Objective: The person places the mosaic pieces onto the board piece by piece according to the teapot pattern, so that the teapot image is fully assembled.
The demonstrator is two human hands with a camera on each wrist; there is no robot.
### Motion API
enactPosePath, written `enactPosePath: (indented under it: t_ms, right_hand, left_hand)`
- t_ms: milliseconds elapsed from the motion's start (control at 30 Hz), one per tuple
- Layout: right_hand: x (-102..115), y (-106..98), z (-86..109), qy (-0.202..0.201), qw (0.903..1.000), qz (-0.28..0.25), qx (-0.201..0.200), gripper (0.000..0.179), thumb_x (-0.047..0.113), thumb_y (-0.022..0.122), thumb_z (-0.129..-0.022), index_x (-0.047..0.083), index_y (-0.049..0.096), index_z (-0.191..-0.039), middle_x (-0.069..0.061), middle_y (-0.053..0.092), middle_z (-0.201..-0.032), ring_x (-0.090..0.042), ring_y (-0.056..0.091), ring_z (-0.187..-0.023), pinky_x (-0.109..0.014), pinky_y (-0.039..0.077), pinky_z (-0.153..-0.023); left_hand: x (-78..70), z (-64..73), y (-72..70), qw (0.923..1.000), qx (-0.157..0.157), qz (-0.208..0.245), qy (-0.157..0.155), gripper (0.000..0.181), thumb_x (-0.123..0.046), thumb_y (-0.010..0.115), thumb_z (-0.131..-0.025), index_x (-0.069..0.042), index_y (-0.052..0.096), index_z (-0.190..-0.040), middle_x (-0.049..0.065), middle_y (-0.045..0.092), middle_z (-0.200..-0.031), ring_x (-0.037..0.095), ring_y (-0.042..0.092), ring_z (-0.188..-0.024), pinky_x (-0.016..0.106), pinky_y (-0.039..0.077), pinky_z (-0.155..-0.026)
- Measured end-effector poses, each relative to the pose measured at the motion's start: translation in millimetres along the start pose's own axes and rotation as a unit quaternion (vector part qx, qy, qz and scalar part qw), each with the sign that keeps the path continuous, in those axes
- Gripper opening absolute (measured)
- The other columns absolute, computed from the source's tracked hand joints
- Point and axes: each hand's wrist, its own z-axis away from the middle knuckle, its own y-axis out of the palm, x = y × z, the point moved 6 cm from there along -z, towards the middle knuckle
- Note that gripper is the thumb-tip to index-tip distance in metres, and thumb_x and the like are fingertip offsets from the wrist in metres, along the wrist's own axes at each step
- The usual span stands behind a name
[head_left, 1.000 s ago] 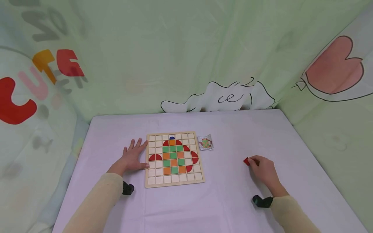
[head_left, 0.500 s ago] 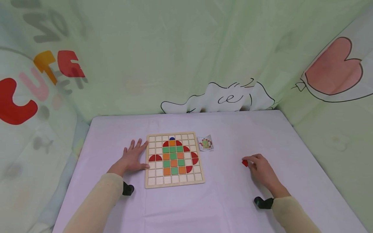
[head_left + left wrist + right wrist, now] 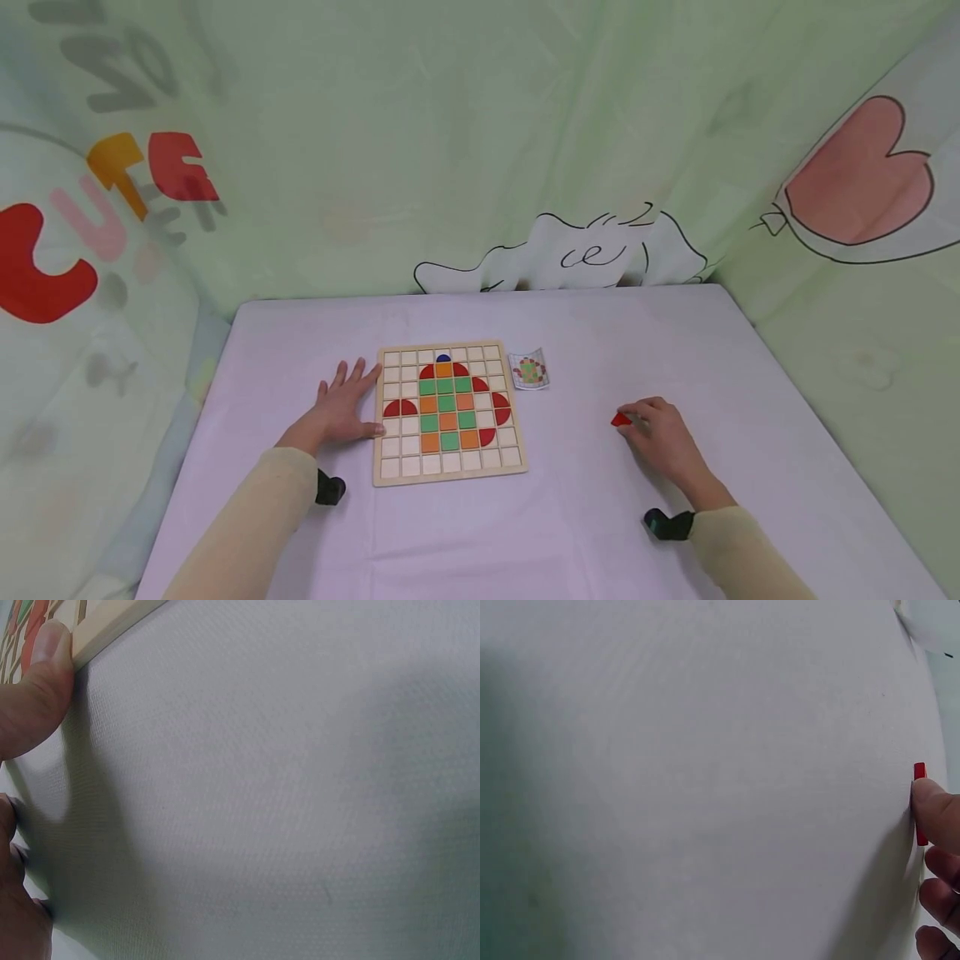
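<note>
Between thumb and fingers, my right hand (image 3: 666, 440) pinches a small red tile (image 3: 621, 419) over the right part of the table. The right wrist view shows that red tile (image 3: 920, 832) edge-on beside the thumb; its full outline is hidden. With fingers spread, my left hand (image 3: 341, 408) rests at the left edge of a wooden grid board (image 3: 450, 477). In the left wrist view its thumb (image 3: 46, 682) touches the board's rim. Green tiles (image 3: 445, 387), orange tiles (image 3: 429, 442), red rounded tiles (image 3: 400, 408) and one blue tile (image 3: 443, 358) lie in the board's cells.
A small printed pattern card (image 3: 529, 369) lies just right of the board. The table (image 3: 585, 533) has a pale lilac cloth. Printed green curtains (image 3: 337, 167) stand behind it and at both sides.
My right hand has moved slightly left with the red tile, which has turned between the fingers. The left hand and the board have stayed in place.
</note>
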Motion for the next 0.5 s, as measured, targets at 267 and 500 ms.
enactPosePath:
  t_ms: [267,500]
  right_hand:
    - [1.3,0.3,-1.0,-0.008,0.9998,0.013,-0.008,0.023,0.003,0.076,-0.087,0.000,0.075,-0.110,-0.024,0.064,-0.111,-0.044,0.058,-0.105,-0.060,0.052,-0.090]
    - [0.9,3.0,-1.6,0.002,0.9999,0.004,-0.011,0.020,0.005,0.079,-0.086,-0.001,0.073,-0.104,-0.024,0.064,-0.111,-0.044,0.058,-0.107,-0.061,0.051,-0.094]
  left_hand:
    - [-2.2,1.1,-2.1,1.0000,-0.001,-0.001,0.001,0.105,-0.033,0.084,-0.084,-0.008,0.020,-0.163,0.025,0.006,-0.171,0.050,-0.005,-0.157,0.073,0.002,-0.122]
    - [-0.3,0.7,-1.0,1.0000,-0.003,-0.003,-0.004,0.106,-0.034,0.084,-0.083,-0.009,0.020,-0.164,0.024,0.006,-0.171,0.049,-0.005,-0.157,0.072,0.003,-0.122]
